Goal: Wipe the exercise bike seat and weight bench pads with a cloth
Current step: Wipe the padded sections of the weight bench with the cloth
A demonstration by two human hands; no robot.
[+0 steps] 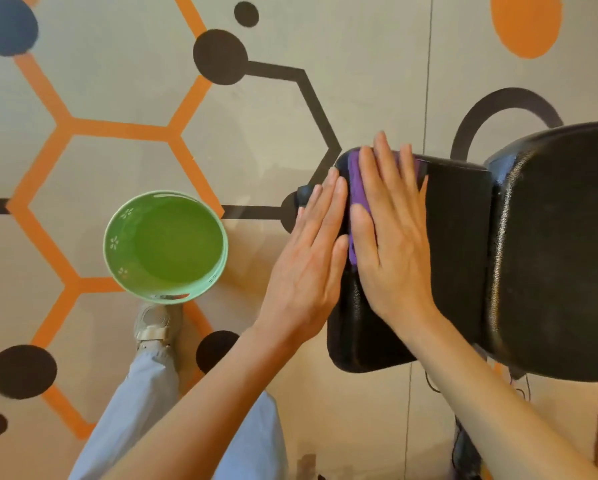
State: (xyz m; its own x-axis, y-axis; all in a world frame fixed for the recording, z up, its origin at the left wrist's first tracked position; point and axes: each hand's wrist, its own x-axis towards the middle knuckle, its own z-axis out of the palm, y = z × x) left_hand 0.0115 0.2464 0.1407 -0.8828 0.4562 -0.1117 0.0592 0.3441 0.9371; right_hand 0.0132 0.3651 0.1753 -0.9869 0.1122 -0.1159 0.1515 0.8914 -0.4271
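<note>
Purple cloth (357, 188) spread flat on far end of small black padded vinyl bench pad (456, 237), mostly hidden under right hand (391, 237). No readable brand, label or writing anywhere. Right hand flat, fingers extended and slightly spread, palm pressing cloth to pad. Left hand (308, 261) flat, fingers together, lying along pad's left edge, touching it just beside cloth. Larger black padded vinyl pad (560, 254) adjoining on right. Round green plastic basin (166, 245) on patterned floor (117, 98), left of pad, near a beige shoe (155, 323).
</note>
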